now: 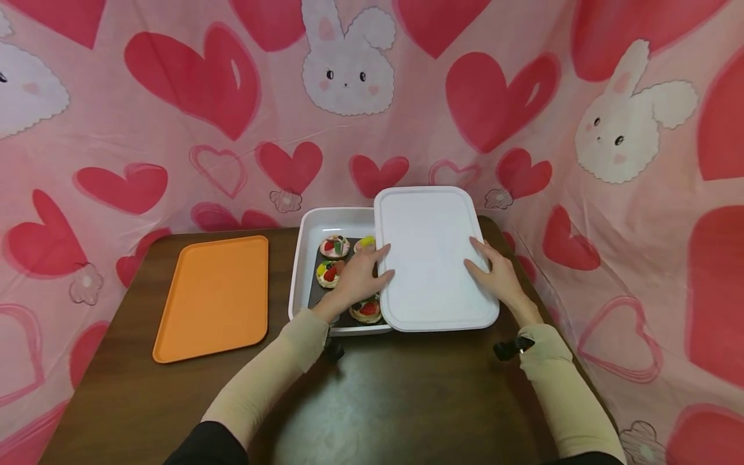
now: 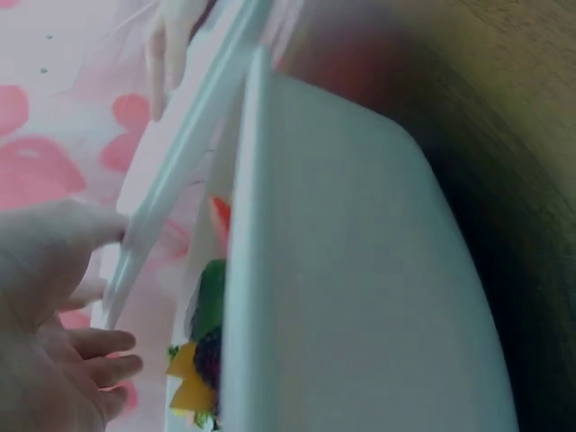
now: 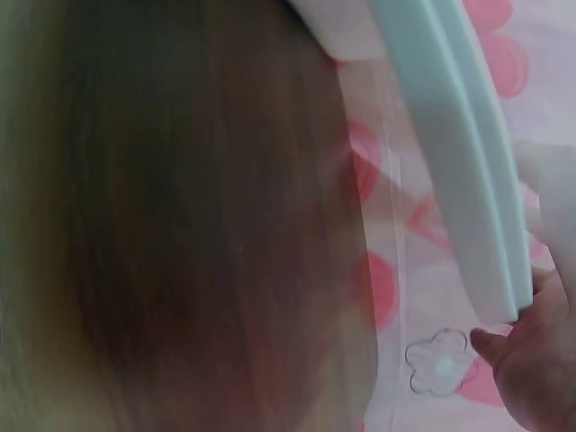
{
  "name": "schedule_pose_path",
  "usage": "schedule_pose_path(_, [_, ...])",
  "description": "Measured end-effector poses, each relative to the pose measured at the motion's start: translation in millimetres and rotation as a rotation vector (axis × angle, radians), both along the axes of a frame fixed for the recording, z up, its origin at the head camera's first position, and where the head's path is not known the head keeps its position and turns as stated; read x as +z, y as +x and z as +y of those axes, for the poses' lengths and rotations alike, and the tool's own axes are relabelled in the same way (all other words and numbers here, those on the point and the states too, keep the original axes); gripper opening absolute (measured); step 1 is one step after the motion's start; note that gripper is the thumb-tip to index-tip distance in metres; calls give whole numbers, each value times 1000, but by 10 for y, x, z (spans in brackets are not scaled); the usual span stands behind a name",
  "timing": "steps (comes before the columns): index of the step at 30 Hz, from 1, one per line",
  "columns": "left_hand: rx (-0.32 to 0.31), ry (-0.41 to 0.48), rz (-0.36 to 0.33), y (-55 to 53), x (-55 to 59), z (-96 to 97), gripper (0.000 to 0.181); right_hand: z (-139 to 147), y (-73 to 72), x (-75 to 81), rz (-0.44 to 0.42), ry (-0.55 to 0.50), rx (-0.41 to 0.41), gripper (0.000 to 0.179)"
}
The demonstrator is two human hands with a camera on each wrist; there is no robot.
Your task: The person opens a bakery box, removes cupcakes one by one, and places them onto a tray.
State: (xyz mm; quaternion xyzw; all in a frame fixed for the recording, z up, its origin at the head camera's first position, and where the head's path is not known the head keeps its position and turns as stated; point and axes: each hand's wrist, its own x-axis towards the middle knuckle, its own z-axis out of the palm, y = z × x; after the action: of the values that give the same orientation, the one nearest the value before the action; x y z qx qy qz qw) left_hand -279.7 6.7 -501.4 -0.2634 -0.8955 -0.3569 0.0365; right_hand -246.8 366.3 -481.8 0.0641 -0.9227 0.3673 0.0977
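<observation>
A white rectangular lid (image 1: 433, 258) sits askew over the right part of a white box (image 1: 302, 265), in the head view. My left hand (image 1: 358, 276) grips the lid's left edge, above the box; in the left wrist view fingers of the left hand (image 2: 54, 306) lie on both sides of that edge. On the opposite side, my right hand (image 1: 496, 274) holds the lid's right edge, which the right wrist view shows beside the right hand (image 3: 540, 351). Several fruit tarts (image 1: 330, 274) lie in the box on a dark grey base. The lid and left hand hide some of them.
An orange tray (image 1: 217, 297) lies on the brown wooden table (image 1: 395, 400), left of the box. Behind the table hangs a pink cloth (image 1: 418, 123) with hearts and rabbits, close to the box's far side.
</observation>
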Motion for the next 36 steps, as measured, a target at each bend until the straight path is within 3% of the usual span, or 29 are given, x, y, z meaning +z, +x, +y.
schedule_pose_path(4, [-54, -159, 15, 145, 182, 148, 84, 127, 29, 12, 27, 36, -20, 73])
schedule_pose_path(5, [-59, -190, 21, 162, 182, 188, 88, 158, 36, 12, 33, 43, -25, 73])
schedule_pose_path(6, [-59, -221, 41, 132, 94, 226, 93, 192, 43, 10, 41, 51, -27, 73])
schedule_pose_path(11, [-57, -305, 32, 125, 2, 424, 99, 365, 77, -43, 22, 119, -56, 74])
schedule_pose_path(16, [-60, -389, 21, 175, 120, 616, 94, 507, 124, -89, -38, 161, -85, 77])
schedule_pose_path(25, [-29, -539, -22, 209, 70, 773, 101, 621, 103, -232, -226, 158, -91, 92])
schedule_pose_path(31, [-20, -628, 26, 168, 122, 850, 104, 653, 49, -349, -262, 89, -103, 90])
schedule_pose_path(36, [-17, -721, 14, 130, 153, 955, 109, 676, 1, -427, -290, 92, -113, 91])
